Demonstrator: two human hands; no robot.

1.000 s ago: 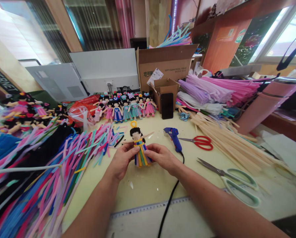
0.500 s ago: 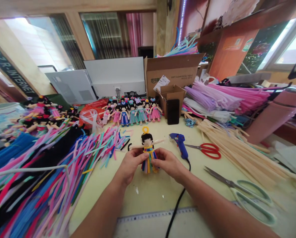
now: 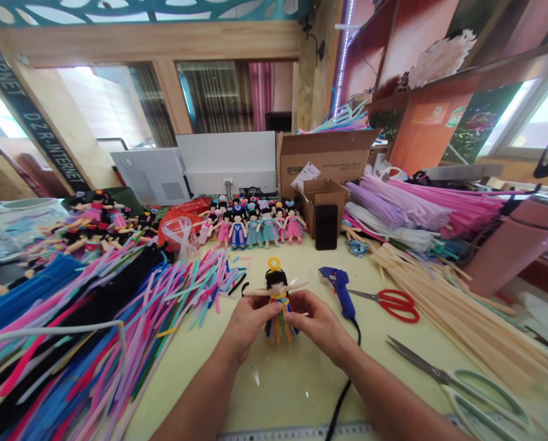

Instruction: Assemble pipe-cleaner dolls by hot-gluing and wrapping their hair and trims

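Between my two hands, a small pipe-cleaner doll (image 3: 277, 300) is held upright above the table (image 3: 274, 386). It has black hair, a yellow loop on top, outstretched pale arms and a striped skirt of several colours. My left hand (image 3: 253, 321) grips its left side, thumb across the front at the waist. On the other side my right hand (image 3: 317, 321) pinches the skirt with thumb and fingers. Behind the doll, most of my fingers are hidden. Right of my right hand lies a blue glue gun (image 3: 341, 291), its black cord running under my forearm.
Red-handled scissors (image 3: 396, 304) and green-handled scissors (image 3: 458, 380) lie at the right, near beige pipe cleaners (image 3: 453, 312). Colourful pipe cleaners (image 3: 131, 306) spread over the left. At the back stand finished dolls (image 3: 255, 223), a black phone (image 3: 326, 226) and a cardboard box (image 3: 329, 153). A pink bottle (image 3: 517, 239) leans rightward.
The camera view has tilted up, so everything sits lower in the picture. Both hands still hold the doll, whose head now leans slightly forward.
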